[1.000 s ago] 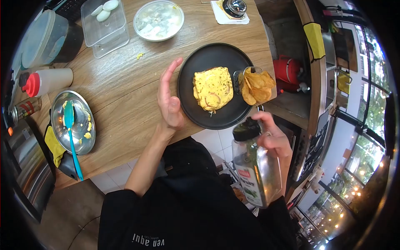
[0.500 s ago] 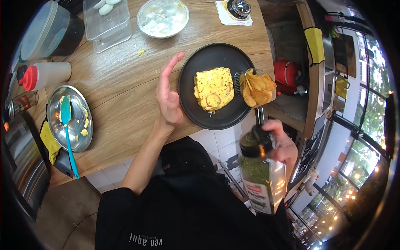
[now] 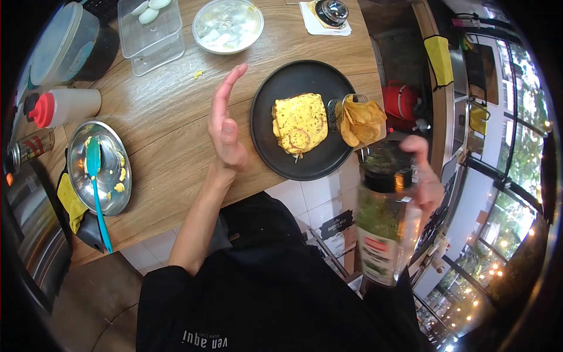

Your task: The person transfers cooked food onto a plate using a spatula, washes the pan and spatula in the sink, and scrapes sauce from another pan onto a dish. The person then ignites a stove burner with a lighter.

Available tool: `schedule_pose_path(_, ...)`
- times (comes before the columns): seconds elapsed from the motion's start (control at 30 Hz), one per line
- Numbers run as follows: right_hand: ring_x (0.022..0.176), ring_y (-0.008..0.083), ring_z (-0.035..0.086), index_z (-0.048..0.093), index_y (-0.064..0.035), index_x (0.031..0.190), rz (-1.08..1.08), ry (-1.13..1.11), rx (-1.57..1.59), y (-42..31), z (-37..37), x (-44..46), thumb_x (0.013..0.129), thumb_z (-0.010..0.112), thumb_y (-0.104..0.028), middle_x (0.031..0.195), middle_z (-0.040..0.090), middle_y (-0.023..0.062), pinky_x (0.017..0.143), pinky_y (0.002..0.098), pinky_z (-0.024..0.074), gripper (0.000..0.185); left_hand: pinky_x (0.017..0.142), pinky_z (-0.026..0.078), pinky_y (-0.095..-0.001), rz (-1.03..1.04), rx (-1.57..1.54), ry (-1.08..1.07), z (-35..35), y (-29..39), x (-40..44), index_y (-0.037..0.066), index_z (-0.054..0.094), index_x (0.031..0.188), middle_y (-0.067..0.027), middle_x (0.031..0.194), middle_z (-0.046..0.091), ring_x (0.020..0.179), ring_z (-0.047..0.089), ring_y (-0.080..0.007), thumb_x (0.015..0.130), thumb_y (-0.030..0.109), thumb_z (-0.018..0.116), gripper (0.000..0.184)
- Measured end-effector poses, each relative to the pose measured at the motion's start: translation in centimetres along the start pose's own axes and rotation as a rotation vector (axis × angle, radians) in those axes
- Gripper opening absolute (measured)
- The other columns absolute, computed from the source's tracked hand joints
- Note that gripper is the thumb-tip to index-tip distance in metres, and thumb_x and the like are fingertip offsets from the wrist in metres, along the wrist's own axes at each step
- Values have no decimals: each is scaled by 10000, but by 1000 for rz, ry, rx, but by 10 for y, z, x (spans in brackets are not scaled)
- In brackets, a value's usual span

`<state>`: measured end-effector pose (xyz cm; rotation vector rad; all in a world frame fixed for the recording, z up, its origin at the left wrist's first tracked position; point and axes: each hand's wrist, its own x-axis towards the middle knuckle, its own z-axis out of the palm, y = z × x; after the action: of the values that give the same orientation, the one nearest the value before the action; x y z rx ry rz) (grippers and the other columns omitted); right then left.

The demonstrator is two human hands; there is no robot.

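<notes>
My right hand [image 3: 428, 182] is wrapped round a clear herb jar [image 3: 381, 234] with a black lid and green flakes inside, held upright off the table's edge and slightly blurred. My left hand [image 3: 227, 126] is raised beside the plate, fingers stretched out, holding nothing. On the round black plate [image 3: 267, 149] lies a square slice of toast [image 3: 300, 122] under a yellow, herb-flecked topping. A small wire basket [image 3: 334, 114] of potato chips [image 3: 360, 120] sits on the plate's right rim, near the jar.
At left, a steel bowl [image 3: 120, 196] holds a teal spatula [image 3: 97, 188] and yellow scraps. A squeeze bottle [image 3: 64, 107], a clear container [image 3: 155, 44] with eggs, and a lidded tub [image 3: 229, 26] stand farther back. A call bell [image 3: 332, 13] sits near the table's right edge.
My right hand has moved the jar to the right, away from the plate. My left hand has shifted slightly left. The toast and chips stay in place.
</notes>
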<state>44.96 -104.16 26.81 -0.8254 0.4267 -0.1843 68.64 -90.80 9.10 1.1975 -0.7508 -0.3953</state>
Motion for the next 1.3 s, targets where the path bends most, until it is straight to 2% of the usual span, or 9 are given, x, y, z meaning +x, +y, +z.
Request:
schedule_pose_path(0.13,1217,396,486,270,-99,1383,43,258,-93,-10,4,0,710,725,-173,1314,453,257,945,486,470,815,1112,262,-426,15,63,-8,-5,12,5,-58,416,1356,-209,1359,476,1310,407,-305,944,617,213,816)
schedule_pose_path(0.27,1215,342,493,305,-86,1372,-86,-64,-180,-19,-20,-6,695,669,-138,1308,445,206,983,455,433,771,1113,261,-426,13,80,-20,-5,15,6,-56,419,1355,-206,1358,477,1314,400,-300,949,612,216,808)
schedule_pose_path(0.37,1226,343,488,308,-74,1366,-89,248,24,0,-3,-20,668,594,-63,1296,462,194,1034,465,378,754,1112,260,-425,13,44,-18,-1,12,5,-56,417,1356,-206,1359,475,1315,399,-298,947,614,234,806)
schedule_pose_path(0.53,1224,349,490,362,-64,1319,-62,-75,229,6,-12,-32,689,695,-107,1292,479,222,999,471,421,714,1116,253,-426,30,25,-15,6,7,4,-53,419,1354,-206,1363,472,1317,396,-300,945,612,258,797)
schedule_pose_path(0.73,1115,302,544,416,-7,1281,-281,115,-197,10,-1,-49,678,713,-126,1171,524,168,969,424,427,683,1130,227,-443,39,114,60,2,4,-6,-26,406,1355,-218,1367,470,1318,403,-305,942,558,305,723)
schedule_pose_path(0.97,1133,278,534,402,-45,1319,5,-30,143,7,-2,-51,689,761,-166,1188,522,146,957,376,422,735,1062,336,-421,-78,118,222,-48,-25,-36,-75,405,1315,-227,1286,507,1240,471,-301,971,458,308,641)
schedule_pose_path(1.1,1181,271,496,405,-39,1308,172,298,-193,8,6,-58,690,753,-137,1235,481,146,967,366,414,715,1049,359,-414,-107,46,206,-48,-27,-34,-93,392,1310,-240,1265,511,1218,490,-307,977,435,315,629)
schedule_pose_path(1.17,1212,242,461,401,-55,1319,90,34,63,10,3,-62,688,757,-149,1260,473,127,974,347,393,731,1053,357,-422,-104,52,197,-46,-23,-34,-79,395,1310,-239,1269,512,1220,492,-308,984,443,315,621)
schedule_pose_path(1.3,1135,299,561,383,-64,1321,187,300,-102,-2,12,-65,710,752,-147,1217,540,168,933,401,458,718,1045,369,-422,-98,60,185,-49,-26,-34,-93,393,1300,-252,1257,511,1205,500,-314,985,427,292,616)
